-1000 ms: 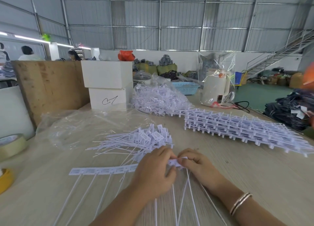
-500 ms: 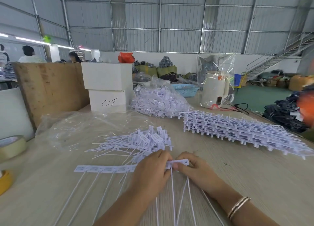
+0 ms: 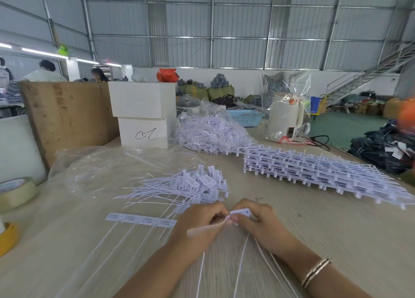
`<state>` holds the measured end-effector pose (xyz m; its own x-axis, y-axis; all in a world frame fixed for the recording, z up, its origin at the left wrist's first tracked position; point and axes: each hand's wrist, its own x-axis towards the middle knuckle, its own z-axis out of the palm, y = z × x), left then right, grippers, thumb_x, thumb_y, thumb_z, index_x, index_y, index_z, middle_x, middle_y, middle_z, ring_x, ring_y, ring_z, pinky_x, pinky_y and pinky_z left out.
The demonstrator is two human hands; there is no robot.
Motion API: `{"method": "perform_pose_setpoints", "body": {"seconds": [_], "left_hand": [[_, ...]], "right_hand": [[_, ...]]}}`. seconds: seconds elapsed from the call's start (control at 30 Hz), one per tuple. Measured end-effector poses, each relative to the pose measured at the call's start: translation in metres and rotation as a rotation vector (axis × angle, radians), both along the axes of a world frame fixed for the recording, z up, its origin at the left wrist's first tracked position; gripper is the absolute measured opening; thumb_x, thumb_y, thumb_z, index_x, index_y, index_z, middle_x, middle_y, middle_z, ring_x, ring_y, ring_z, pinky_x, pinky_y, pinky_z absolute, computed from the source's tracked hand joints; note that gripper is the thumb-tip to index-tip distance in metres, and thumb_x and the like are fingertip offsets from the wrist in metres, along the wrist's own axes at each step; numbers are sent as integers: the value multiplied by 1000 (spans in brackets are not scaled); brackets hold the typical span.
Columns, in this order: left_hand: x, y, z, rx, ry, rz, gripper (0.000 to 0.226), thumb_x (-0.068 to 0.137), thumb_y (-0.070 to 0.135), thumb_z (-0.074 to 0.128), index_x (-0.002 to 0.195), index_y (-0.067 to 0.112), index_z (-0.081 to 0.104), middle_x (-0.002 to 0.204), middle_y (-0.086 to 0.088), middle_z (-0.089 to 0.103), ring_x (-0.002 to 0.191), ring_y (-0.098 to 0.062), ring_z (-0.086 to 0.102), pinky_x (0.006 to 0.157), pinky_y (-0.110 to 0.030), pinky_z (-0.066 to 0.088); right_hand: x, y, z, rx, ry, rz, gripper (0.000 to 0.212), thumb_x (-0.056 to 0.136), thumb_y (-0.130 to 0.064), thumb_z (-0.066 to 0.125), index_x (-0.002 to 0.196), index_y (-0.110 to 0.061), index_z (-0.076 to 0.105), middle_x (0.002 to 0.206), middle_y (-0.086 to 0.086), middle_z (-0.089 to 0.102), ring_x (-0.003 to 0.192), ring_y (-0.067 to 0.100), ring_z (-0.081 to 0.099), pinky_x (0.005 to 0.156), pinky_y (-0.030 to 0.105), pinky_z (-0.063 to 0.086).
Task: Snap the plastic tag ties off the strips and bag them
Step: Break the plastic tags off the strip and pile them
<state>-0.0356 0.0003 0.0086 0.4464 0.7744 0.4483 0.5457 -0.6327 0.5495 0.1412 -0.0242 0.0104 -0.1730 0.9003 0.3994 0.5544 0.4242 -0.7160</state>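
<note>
Starting over on the left, there's a roll of clear tape [image 3: 16,194] and a yellow tape roll [image 3: 7,238] near the counter [image 3: 336,230] edge, with a wooden board [image 3: 67,116] standing behind them. Next to that are two stacked white boxes [image 3: 142,116], and an empty clear plastic bag [image 3: 107,169] lies flat in front of them. A loose pile of snapped-off tag ties [image 3: 190,186] sits right at the bag's near edge. Closer in, the strip [image 3: 141,220] being worked on lies flat with its thin tails running toward the camera. The left hand [image 3: 199,226] has its fingers curled, pinching the strip's right end, and the right hand [image 3: 258,221] pinches a single tag tie [image 3: 241,212] between thumb and fingertips, both hands touching at that spot. The tie looks like it's mostly twisted away from the strip, but it's too blurry there to be sure. Further back there's a full bag of ties [image 3: 211,134], then a big stack of untouched strips [image 3: 325,169] off to the right, and a cream kettle [image 3: 285,118] wrapped in plastic behind that.
</note>
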Motion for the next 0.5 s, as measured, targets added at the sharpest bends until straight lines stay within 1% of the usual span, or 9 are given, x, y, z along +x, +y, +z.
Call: {"method": "perform_pose_setpoints", "body": {"seconds": [0.03, 0.07, 0.13, 0.2, 0.23, 0.27, 0.33, 0.43, 0.5], "left_hand": [[0, 0, 0, -44, -46, -30, 7, 85, 36, 66, 86, 29, 68, 66, 19, 62, 62, 3, 55, 58, -16, 39], [-1, 0, -1, -70, -79, -45, 6, 84, 35, 68, 85, 29, 68, 65, 22, 61, 61, 4, 56, 58, -15, 39], [-2, 0, -2, -86, -110, -35, 6, 82, 35, 69, 85, 30, 68, 72, 19, 66, 68, 2, 62, 64, -21, 47], [1, 1, -2, -99, -146, -28, 3, 82, 32, 70, 84, 30, 68, 75, 11, 69, 72, -4, 65, 68, -29, 51], [3, 0, -2, -119, -190, -27, 5, 82, 29, 71, 81, 33, 67, 75, 11, 69, 72, -4, 65, 67, -28, 51], [5, -1, -1, -138, -237, -23, 11, 81, 27, 72, 78, 36, 66, 74, 12, 69, 72, -2, 65, 65, -23, 50], [8, -2, -1, -157, -298, -21, 18, 80, 25, 74, 76, 40, 65, 74, 16, 70, 73, 2, 65, 65, -17, 48], [7, -1, -1, -186, -362, -42, 12, 81, 29, 72, 75, 38, 66, 77, 11, 71, 74, -4, 67, 67, -23, 52], [5, 0, 0, -248, -442, -29, 10, 83, 29, 70, 78, 37, 66, 76, 6, 71, 72, -9, 66, 67, -25, 51]], "right_hand": [[0, 0, 1, 18, -10, 2, 18, 88, -25, 63, 74, -36, 63, 77, -14, 63, 80, 4, 59, 95, 54, 37], [-1, -1, 1, 27, -12, 5, 18, 88, -24, 62, 75, -36, 63, 75, -15, 63, 80, 5, 59, 94, 55, 37], [-2, -1, 1, 15, 7, 5, 15, 88, -24, 62, 76, -33, 66, 75, -16, 63, 81, 5, 60, 95, 54, 37], [-2, 0, 1, 13, 43, 9, 15, 89, -23, 62, 78, -32, 68, 76, -14, 65, 80, 3, 60, 92, 45, 38], [-2, 0, 1, 17, 86, 28, 16, 89, -21, 61, 78, -30, 69, 76, -12, 66, 78, 2, 60, 88, 38, 41], [-1, 0, 2, 18, 143, 53, 16, 88, -18, 61, 78, -27, 69, 76, -11, 67, 75, 3, 60, 82, 31, 42], [-1, -1, 3, -1, 242, 92, 13, 87, -19, 61, 78, -23, 70, 75, -9, 68, 73, 5, 59, 74, 22, 42], [0, 1, 2, -6, 352, 136, 12, 84, -22, 59, 79, -20, 71, 75, -5, 68, 72, 5, 60, 69, 16, 44], [2, 3, 2, -5, 489, 143, 15, 83, -21, 57, 82, -19, 71, 75, -3, 68, 71, 6, 61, 69, 17, 47]]}}
